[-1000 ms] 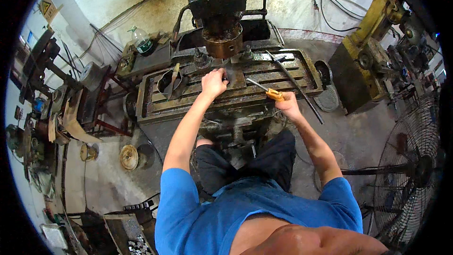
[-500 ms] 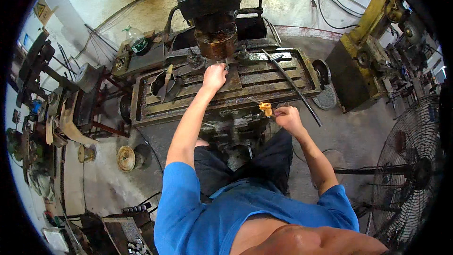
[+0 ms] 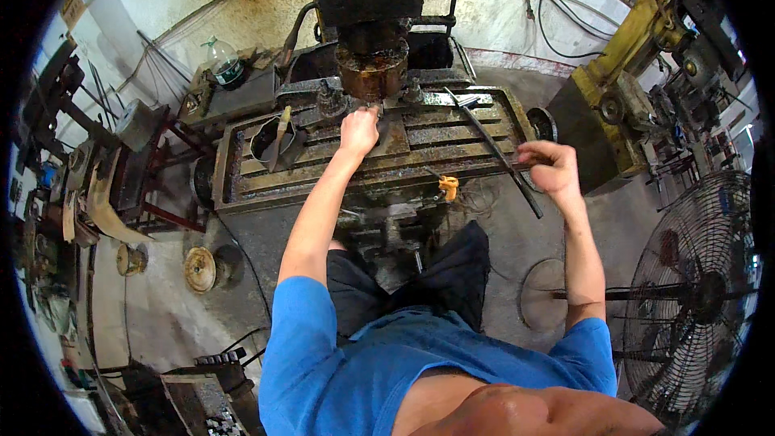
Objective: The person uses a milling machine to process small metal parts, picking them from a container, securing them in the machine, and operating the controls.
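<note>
A milling machine's dark, oily spindle head (image 3: pixel 371 69) hangs over its slotted metal table (image 3: pixel 323 164). Right below the spindle, my left hand (image 3: pixel 358 131) is closed at a small metal piece on the table, and its fingers hide what they grip. My right hand (image 3: pixel 551 168) is raised beyond the table's right front corner, fingers loosely bent and apart, with nothing seen in them. Close to it lies a long dark bar (image 3: pixel 496 152), slanting over the table's front edge. An orange-yellow handle (image 3: pixel 449 186) sticks out from the table's front, left of my right hand.
A cut-open container (image 3: pixel 265 145) with a brush in it stands on the table's left part. Behind it is a clear plastic bottle (image 3: pixel 226 64). A large floor fan (image 3: pixel 686 274) stands at the right, near a yellow machine column (image 3: pixel 601 85). Round metal pieces (image 3: pixel 200 269) lie on the floor.
My right hand has come off the orange-yellow handle and moved right and upward. My left hand stays under the spindle. The whole view has shifted slightly.
</note>
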### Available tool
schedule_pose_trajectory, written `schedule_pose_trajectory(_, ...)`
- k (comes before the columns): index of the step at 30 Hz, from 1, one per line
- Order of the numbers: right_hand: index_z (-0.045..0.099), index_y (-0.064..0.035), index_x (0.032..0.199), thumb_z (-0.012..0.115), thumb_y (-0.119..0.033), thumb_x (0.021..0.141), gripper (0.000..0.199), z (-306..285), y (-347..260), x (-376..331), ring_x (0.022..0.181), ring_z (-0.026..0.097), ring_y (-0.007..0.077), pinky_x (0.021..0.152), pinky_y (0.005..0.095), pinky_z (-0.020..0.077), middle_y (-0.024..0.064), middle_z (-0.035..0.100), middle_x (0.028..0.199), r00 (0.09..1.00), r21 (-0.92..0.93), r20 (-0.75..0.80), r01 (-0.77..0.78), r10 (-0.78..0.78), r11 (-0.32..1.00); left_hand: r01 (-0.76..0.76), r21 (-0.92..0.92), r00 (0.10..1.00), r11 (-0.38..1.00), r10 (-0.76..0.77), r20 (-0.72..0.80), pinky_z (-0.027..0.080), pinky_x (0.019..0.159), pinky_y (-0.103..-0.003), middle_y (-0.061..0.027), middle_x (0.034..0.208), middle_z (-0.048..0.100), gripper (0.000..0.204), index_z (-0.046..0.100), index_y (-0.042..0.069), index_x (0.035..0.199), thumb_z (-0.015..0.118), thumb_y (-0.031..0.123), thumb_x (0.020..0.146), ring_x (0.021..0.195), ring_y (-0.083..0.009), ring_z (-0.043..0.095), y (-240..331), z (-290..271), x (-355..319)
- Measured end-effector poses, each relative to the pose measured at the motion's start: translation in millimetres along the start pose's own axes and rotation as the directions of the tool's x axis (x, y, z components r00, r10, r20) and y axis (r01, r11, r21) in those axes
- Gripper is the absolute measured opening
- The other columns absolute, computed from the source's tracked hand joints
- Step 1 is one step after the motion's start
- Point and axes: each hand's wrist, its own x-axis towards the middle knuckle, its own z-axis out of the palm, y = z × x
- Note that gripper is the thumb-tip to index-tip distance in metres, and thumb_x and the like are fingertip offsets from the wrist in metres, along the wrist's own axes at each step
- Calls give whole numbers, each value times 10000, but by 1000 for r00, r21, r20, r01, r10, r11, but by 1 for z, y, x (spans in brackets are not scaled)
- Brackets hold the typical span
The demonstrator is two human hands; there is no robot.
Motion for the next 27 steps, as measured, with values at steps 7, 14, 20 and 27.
schedule_pose_trajectory(7, 444, 58, 1204, 541, -57, 714, 513, -104, -83, 93, 1051, 524, 265, 926, 403, 393, 185, 510, 1159, 610, 73, -394, 766, -687, 639, 370, -61, 929, 927, -368, 38, 485, 686, -429, -177, 794, 628, 308, 591, 20, 874, 677, 240, 676, 786, -335, 606, 5, -11, 9)
schedule_pose_trajectory(14, 461, 74, 1139, 478, -289, 730, 547, -114, -206, 99, 1181, 388, 351, 1058, 458, 211, 213, 469, 1179, 580, 175, -548, 784, -603, 595, 439, -101, 897, 893, -430, 101, 490, 696, -401, -167, 807, 633, 326, 640, 35, 828, 710, 304, 656, 794, -311, 611, -6, -3, 18)
schedule_pose_trajectory(20, 567, 11, 914, 489, -356, 736, 416, -93, -87, 55, 951, 504, 291, 1036, 577, 155, 125, 549, 930, 490, 151, -270, 872, -829, 466, 472, -68, 880, 879, -464, 104, 486, 656, -403, -173, 759, 622, 375, 616, -13, 746, 737, 323, 633, 755, -318, 607, -9, -2, 15)
schedule_pose_trajectory(27, 548, 27, 781, 492, -308, 730, 343, -68, -107, 52, 892, 530, 290, 996, 614, 197, 107, 531, 774, 541, 45, -437, 811, -719, 583, 451, -111, 892, 885, -450, 42, 483, 620, -417, -186, 712, 611, 392, 596, -18, 690, 745, 339, 628, 713, -336, 605, -9, 3, 16)
